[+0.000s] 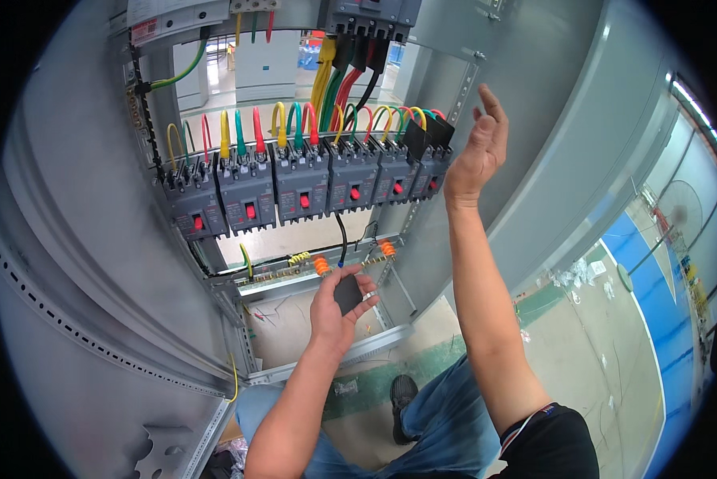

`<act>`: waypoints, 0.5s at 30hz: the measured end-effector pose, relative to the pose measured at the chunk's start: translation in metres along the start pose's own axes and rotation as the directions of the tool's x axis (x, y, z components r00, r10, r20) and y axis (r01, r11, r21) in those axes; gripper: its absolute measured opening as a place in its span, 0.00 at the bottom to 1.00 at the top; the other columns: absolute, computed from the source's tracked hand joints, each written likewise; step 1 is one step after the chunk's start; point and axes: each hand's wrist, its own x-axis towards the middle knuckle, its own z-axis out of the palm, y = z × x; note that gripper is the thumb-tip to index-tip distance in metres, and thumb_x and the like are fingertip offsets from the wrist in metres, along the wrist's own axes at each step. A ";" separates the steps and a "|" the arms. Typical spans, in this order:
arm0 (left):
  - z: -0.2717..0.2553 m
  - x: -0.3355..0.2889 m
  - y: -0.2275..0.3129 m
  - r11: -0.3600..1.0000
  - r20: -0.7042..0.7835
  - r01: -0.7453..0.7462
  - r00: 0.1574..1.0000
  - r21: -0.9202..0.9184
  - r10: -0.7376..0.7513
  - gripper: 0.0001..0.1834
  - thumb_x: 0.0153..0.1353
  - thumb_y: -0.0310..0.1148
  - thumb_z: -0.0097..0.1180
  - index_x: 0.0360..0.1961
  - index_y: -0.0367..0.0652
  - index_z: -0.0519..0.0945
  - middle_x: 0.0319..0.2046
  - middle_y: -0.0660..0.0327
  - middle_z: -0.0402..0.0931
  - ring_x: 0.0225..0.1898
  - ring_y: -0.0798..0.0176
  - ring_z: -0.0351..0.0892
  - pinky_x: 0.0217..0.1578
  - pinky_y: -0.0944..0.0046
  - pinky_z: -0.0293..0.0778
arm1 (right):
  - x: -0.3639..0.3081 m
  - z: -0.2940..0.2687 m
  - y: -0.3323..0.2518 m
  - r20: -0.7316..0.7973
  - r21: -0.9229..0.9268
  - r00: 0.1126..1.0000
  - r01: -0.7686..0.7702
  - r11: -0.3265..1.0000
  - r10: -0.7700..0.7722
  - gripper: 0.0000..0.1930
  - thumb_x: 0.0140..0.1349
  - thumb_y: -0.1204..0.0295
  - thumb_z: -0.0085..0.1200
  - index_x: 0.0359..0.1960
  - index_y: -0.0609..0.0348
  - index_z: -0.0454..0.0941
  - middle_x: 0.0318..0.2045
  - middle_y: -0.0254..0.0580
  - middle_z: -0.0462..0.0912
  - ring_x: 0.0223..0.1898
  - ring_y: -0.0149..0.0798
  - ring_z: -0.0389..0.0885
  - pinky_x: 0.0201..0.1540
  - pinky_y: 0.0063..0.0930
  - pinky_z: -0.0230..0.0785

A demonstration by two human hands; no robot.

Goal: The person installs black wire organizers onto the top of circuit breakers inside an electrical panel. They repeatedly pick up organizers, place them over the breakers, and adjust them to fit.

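My left hand (336,313) grips a small flat black plate (347,294) between thumb and fingers, below a row of dark grey circuit breakers (302,174) with red switches. My right hand (478,152) is raised with fingers stretched up, beside the right end of the row, and nothing shows in it. Close to it, thin black sheets (416,140) stand upright among the terminals of the right-hand breakers. Yellow, green and red wires (314,118) loop from the breaker tops. Whether my right hand touches the cabinet wall cannot be made out.
The grey metal cabinet (526,104) encloses the breakers, with a larger breaker (372,14) above. Orange insulators (321,265) and a brass bar (274,275) sit low down. The open door (63,319) is on the left. Plastic scraps (579,273) litter the floor at right.
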 end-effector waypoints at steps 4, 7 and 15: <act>0.000 -0.001 0.001 1.000 0.009 0.010 1.000 -0.004 -0.010 0.24 0.78 0.46 0.45 0.57 0.36 0.79 0.46 0.51 0.83 0.48 0.56 0.84 0.49 0.53 0.85 | -0.012 0.001 -0.002 0.134 -0.328 0.988 -0.024 0.944 0.071 0.22 0.68 0.65 0.65 0.60 0.62 0.81 0.52 0.45 0.84 0.51 0.39 0.83 0.56 0.33 0.74; -0.003 -0.002 0.006 1.000 0.012 -0.003 1.000 -0.009 0.003 0.24 0.78 0.46 0.45 0.57 0.37 0.79 0.47 0.52 0.83 0.48 0.56 0.84 0.48 0.53 0.85 | -0.012 -0.005 -0.007 0.270 -0.545 0.920 -0.097 0.833 0.284 0.19 0.62 0.65 0.69 0.51 0.62 0.85 0.39 0.45 0.86 0.39 0.40 0.85 0.45 0.33 0.77; -0.001 -0.003 0.005 1.000 0.006 0.008 1.000 0.008 -0.008 0.24 0.78 0.46 0.46 0.57 0.37 0.79 0.46 0.52 0.83 0.47 0.57 0.85 0.47 0.54 0.85 | 0.018 -0.003 0.010 0.572 -0.726 0.687 0.170 0.667 0.448 0.14 0.67 0.62 0.56 0.42 0.61 0.84 0.35 0.59 0.86 0.40 0.64 0.84 0.45 0.54 0.76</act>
